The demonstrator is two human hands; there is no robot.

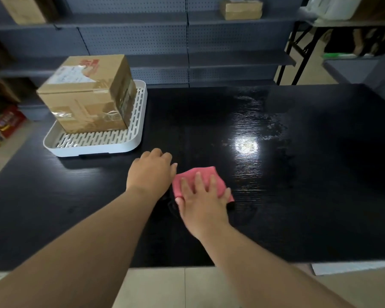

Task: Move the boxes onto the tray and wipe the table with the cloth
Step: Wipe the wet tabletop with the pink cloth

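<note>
A taped cardboard box [87,94] stands in the white slotted tray [93,147] at the table's far left. A pink cloth [200,174] lies folded on the black table [298,196] near the middle front. My right hand [201,201] presses flat on the cloth with its fingers spread and straight. Just left of the cloth, my left hand [151,170] rests on the table with its fingers curled under, holding nothing that I can see.
Grey pegboard shelving runs behind the table, with a small cardboard box [240,7] on an upper shelf. A folding table's black legs [296,52] stand at the back right. Red packages [5,127] sit on the floor at the left.
</note>
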